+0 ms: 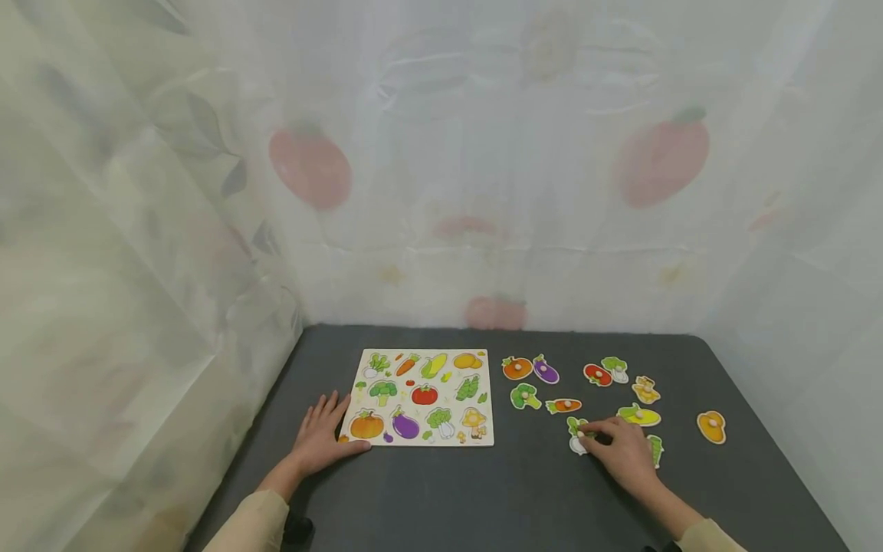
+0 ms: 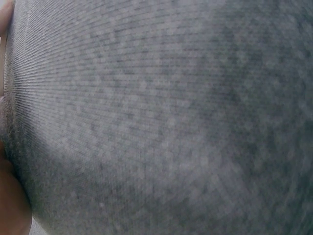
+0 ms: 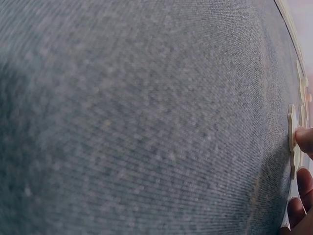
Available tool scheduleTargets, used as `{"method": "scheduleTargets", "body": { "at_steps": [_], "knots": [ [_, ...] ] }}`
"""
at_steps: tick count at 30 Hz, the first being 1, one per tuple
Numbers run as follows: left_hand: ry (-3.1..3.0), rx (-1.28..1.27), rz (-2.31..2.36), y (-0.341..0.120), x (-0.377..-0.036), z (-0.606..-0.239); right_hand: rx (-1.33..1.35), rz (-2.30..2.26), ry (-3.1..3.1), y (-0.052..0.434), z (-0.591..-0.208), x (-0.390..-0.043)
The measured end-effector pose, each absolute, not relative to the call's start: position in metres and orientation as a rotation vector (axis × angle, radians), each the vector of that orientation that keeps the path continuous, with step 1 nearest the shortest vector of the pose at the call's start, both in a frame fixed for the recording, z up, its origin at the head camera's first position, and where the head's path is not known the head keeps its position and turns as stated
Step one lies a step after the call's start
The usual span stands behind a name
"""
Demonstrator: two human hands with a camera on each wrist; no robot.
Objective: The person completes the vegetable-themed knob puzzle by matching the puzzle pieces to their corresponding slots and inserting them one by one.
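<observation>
Dark cloth table [image 1: 483, 491]: left hand [image 1: 320, 437] flat, steadying puzzle board [image 1: 422, 397]; right of it, right hand [image 1: 621, 448] pinches radish piece [image 1: 576, 435], whose peg might slip

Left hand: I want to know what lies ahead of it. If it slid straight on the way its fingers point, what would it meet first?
The left hand would probably meet the puzzle board at its near-left corner.

Table: dark grey cloth top [image 1: 483, 498].
Backdrop: sheer white curtain [image 1: 483, 153], blurred red fruit prints.
Loose pieces: orange pumpkin [image 1: 516, 368], purple eggplant [image 1: 546, 370], broccoli [image 1: 525, 396].
</observation>
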State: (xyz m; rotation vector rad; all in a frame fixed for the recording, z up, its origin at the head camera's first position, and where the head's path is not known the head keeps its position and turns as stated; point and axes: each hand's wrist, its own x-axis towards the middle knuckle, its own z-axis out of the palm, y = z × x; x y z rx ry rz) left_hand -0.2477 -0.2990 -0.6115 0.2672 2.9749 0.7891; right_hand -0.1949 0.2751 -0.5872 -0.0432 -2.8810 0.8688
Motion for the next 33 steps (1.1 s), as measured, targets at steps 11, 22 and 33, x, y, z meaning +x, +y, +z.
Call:
{"method": "scheduleTargets", "body": {
  "at_steps": [11,22,33],
  "knots": [
    [2.982,0.271,0.777,-0.301,-0.2493,-0.6141,0.01,0.821,-2.887,0.2776,-0.5897,-0.1975],
    [3.004,0.279,0.805,-0.3,-0.2476,-0.6144,0.093,0.775,-2.846,0.2782,-0.5856,-0.197],
    [2.993,0.283,0.794,-0.2966,-0.2445,-0.6076,0.149,0.799,-2.845,0.2812,-0.586,-0.201]
  ]
}}
